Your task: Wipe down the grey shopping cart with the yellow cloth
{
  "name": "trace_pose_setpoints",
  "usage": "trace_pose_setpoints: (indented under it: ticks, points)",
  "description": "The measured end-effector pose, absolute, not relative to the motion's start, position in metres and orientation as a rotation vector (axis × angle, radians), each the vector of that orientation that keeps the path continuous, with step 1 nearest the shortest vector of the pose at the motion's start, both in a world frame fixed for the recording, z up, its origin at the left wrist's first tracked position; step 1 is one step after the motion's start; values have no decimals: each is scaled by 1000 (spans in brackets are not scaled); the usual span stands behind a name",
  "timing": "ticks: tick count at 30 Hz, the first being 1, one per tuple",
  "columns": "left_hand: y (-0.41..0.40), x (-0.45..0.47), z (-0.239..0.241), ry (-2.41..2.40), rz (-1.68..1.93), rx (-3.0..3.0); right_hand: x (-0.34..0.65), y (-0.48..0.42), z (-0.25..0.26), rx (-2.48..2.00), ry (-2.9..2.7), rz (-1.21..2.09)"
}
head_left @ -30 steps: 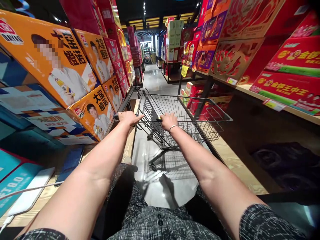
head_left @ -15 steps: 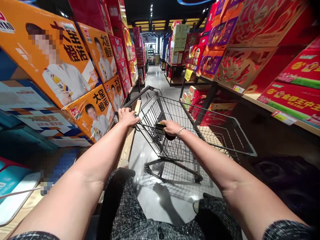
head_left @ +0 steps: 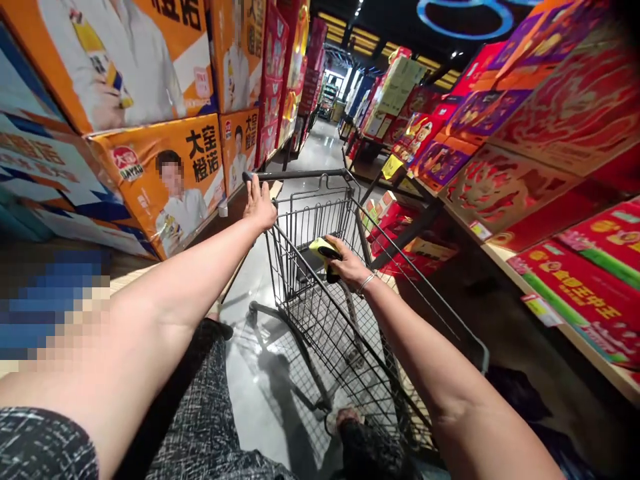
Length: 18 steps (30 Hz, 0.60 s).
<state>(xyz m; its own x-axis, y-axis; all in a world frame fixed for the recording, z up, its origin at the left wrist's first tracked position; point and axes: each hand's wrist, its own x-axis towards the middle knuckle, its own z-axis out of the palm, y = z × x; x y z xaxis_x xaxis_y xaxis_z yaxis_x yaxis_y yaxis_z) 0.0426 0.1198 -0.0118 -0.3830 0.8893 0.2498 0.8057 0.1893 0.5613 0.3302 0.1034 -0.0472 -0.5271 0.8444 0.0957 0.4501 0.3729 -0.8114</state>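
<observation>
A dark wire shopping cart (head_left: 305,175) stands side-on before me, its handle bar on the far side and its basket running toward the lower right. My left hand (head_left: 261,208) is on the corner of the cart beside the handle's left end; it grips there with the fingers reaching up toward the bar. Over the basket, my right hand (head_left: 350,267) is closed around a yellow-and-black handheld device (head_left: 320,249), shaped somewhat like a barcode scanner. A thin bracelet circles the right wrist. Through the wire, no goods show in the basket.
Orange drink cartons (head_left: 167,180) are stacked close on the left. On the right, red gift boxes (head_left: 575,287) fill a wooden shelf with price tags (head_left: 543,310). Between them, a shiny aisle floor (head_left: 323,143) runs away. One foot (head_left: 345,417) is beside the cart's lower frame.
The cart has turned, with its handle bar now lying more crosswise and its basket nearer my legs. The handheld device shows more plainly. My view has tilted, and one foot has come forward.
</observation>
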Motion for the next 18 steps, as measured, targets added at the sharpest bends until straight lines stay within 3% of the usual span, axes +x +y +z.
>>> trace_pose_setpoints:
  ticks: [11, 18]
  points:
    - [145, 39, -27, 2291, 1097, 1714, 247, 206, -22, -1268, -2542, -217]
    - [154, 43, -34, 2273, 1199, 1722, 264, 176, -138, -1417, -2607, -181]
